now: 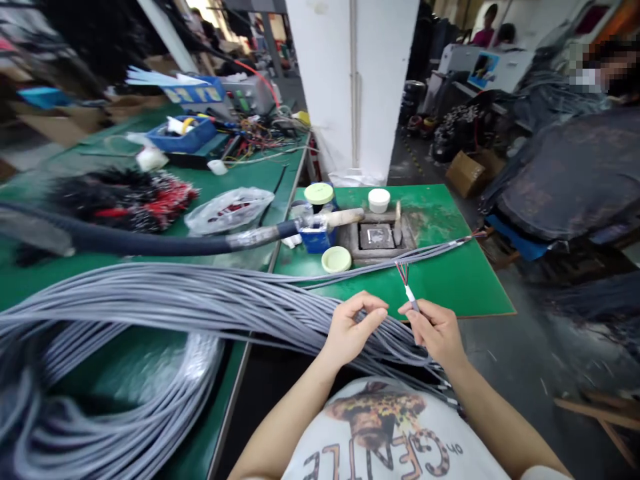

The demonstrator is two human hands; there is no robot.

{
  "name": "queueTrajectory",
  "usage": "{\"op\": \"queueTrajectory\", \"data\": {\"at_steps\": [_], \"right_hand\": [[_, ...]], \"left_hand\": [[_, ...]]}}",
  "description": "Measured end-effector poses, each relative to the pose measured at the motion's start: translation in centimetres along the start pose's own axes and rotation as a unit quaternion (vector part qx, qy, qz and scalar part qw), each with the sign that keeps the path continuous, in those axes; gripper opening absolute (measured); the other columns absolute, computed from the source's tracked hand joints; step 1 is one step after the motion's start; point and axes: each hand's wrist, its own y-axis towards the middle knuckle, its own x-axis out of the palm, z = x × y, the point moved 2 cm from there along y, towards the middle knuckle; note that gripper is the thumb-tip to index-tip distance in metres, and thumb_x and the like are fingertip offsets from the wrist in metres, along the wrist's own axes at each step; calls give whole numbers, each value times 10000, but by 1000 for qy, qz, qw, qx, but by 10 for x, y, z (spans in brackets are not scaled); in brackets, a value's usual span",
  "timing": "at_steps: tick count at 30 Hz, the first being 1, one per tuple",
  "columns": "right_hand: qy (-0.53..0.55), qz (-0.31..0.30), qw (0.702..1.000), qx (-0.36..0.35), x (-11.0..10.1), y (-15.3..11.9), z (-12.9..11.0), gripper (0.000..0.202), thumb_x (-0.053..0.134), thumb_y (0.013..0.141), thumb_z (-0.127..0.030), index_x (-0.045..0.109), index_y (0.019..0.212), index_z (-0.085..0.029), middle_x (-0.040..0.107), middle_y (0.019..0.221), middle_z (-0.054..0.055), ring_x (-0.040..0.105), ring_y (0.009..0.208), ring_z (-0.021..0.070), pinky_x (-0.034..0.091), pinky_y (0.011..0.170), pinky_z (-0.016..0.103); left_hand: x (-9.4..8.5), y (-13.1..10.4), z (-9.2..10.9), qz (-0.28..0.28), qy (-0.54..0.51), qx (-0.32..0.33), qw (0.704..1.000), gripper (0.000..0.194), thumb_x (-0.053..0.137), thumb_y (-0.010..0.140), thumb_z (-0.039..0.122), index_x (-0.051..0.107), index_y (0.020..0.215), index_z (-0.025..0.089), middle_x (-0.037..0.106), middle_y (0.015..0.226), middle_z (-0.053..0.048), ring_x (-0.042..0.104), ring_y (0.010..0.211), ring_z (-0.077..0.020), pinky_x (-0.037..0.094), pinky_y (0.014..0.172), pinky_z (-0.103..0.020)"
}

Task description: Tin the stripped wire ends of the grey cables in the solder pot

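My right hand [434, 330] grips a grey cable [415, 305] near its stripped end. Above the fingers the cable shows a white band, and several thin red and dark wires [403, 272] fan out upward. Just left of it is my left hand [354, 325], its fingers curled and the thumb close to the index fingertip. Whether anything sits in that pinch is too small to make out. Beneath both hands runs a thick bundle of grey cables [200, 287], sweeping in from a large coil on the left.
A solder pot [357, 252] stands on the green table [465, 287] ahead, with a pale green tub [319, 193], a white tub [379, 200] and an open lid [337, 259] around it. A dark hose [200, 245] with a nozzle points toward it. A white pillar [327, 80] rises behind.
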Motion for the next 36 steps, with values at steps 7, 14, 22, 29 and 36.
{"op": "queueTrajectory", "data": {"at_steps": [7, 14, 22, 29, 36], "right_hand": [[56, -81, 994, 52, 37, 6, 1, 245, 541, 894, -366, 664, 849, -159, 462, 430, -60, 397, 382, 64, 319, 420, 193], [163, -142, 975, 47, 43, 9, 17, 239, 507, 922, -343, 649, 908, -151, 460, 409, -61, 355, 359, 68, 270, 404, 210], [271, -168, 946, 60, 44, 12, 28, 254, 480, 934, -339, 647, 906, -150, 446, 394, -55, 316, 350, 68, 234, 404, 226], [274, -169, 945, 62, 46, 14, 30, 246, 485, 932, -334, 647, 893, -154, 440, 390, -57, 311, 351, 68, 228, 410, 230], [232, -169, 956, 66, 45, 11, 33, 234, 494, 930, -326, 649, 893, -155, 445, 394, -58, 314, 349, 63, 226, 410, 223]], "left_hand": [[-19, 4, 1, 142, -126, -38, 981, 192, 736, 737, 327, 685, 803, 154, 620, 702, 1, 532, 636, -94, 434, 634, -215], [-15, 14, 6, 134, -177, -35, 974, 196, 757, 712, 323, 692, 778, 150, 638, 678, 1, 520, 597, -78, 428, 598, -199], [-10, 17, 8, 125, -196, -37, 972, 193, 756, 711, 320, 694, 775, 148, 657, 703, -11, 529, 605, -84, 432, 598, -206], [-11, 18, 6, 128, -216, -56, 966, 217, 763, 696, 335, 698, 772, 143, 664, 690, -12, 550, 602, -85, 448, 607, -209], [-12, 26, 7, 121, -246, -105, 956, 257, 794, 642, 350, 685, 732, 136, 646, 624, 0, 527, 543, -70, 426, 553, -195]]}}
